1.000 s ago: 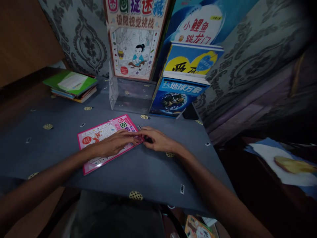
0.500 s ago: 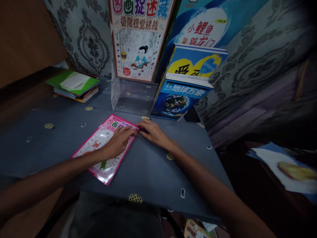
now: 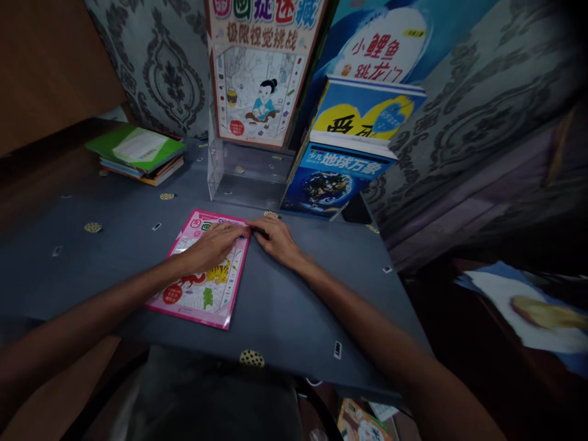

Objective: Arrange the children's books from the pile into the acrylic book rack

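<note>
A pink-bordered picture book (image 3: 223,294) lies flat near the table's front, its cover showing a tiger and a red animal. My left hand (image 3: 214,245) rests across the upper part of the cover, fingers stretched toward the top right corner. At that corner is my right hand (image 3: 275,239), its fingers bent and pressed at the book's edge; the fingertips are partly hidden and dark. The two hands nearly meet there.
Behind stands a clear rack (image 3: 250,190) with upright books, among them a blue earth book (image 3: 328,187). A stack of books with a green cover (image 3: 138,149) lies at the back left. A dark flat object (image 3: 357,210) is by the rack's right side.
The pink book has turned on the table, its lower edge swinging right, so it lies straighter. Both hands have shifted slightly left with its top right corner.
</note>
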Available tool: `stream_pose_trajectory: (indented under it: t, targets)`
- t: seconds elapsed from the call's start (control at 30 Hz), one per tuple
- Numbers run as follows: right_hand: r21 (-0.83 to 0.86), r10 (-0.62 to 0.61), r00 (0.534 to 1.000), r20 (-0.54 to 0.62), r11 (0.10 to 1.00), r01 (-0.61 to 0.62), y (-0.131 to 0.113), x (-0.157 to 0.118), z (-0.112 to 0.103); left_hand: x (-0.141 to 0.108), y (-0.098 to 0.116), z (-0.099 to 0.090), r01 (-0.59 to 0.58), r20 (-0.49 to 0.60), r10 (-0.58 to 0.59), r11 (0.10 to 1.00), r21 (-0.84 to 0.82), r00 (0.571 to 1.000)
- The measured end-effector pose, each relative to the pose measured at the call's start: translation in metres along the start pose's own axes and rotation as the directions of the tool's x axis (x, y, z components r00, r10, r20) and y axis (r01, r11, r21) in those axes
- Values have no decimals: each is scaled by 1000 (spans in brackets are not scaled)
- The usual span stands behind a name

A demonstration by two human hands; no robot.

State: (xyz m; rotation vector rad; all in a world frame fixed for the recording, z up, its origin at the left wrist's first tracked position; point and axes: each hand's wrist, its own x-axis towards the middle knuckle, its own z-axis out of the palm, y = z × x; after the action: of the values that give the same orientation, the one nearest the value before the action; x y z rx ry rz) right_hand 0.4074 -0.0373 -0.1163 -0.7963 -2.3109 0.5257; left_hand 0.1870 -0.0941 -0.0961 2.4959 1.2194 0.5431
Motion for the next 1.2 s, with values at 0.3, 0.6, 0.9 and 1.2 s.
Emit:
stream_pose_trajectory:
  t: [0.3, 0.6, 0.9, 1.2]
  targets:
    - [7, 1, 999, 37, 1000, -1, -18, -24, -2, -24, 3, -3, -86, 41, 90, 993, -79, 995]
    - [-82, -59, 995, 82, 994, 66, -16, -26, -2, -66, 26, -12, -202, 97, 231, 949, -241, 968]
    - [-112, -43, 995, 90, 992, 53, -23, -28, -3, -107, 52, -17, -182, 134, 228, 939, -292, 964]
    - [-77, -34, 997, 64, 996, 39, -16, -16, 0, -93, 62, -6, -198, 133, 213, 973, -117, 968]
